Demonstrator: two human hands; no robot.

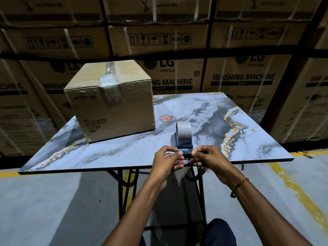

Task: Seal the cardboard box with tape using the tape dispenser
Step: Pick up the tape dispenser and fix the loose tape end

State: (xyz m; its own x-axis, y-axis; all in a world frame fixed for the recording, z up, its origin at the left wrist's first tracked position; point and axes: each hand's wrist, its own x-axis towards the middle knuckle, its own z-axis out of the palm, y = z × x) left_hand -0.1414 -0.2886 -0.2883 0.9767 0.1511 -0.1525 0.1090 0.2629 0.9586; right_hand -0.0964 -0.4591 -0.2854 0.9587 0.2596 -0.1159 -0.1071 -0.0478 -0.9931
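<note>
Marbled table (124, 150) with cardboard box (110, 103), tape dispenser (183, 137), perhaps a sticker (166, 118).

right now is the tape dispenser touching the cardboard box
Apart. The head view shows bare marble table between the tape dispenser, near the front edge, and the cardboard box further back left.

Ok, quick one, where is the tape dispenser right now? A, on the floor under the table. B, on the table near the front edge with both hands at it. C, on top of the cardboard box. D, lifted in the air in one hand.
B: the tape dispenser stands on the table near its front edge, apart from the cardboard box, with the left hand and right hand at its near end.
</note>
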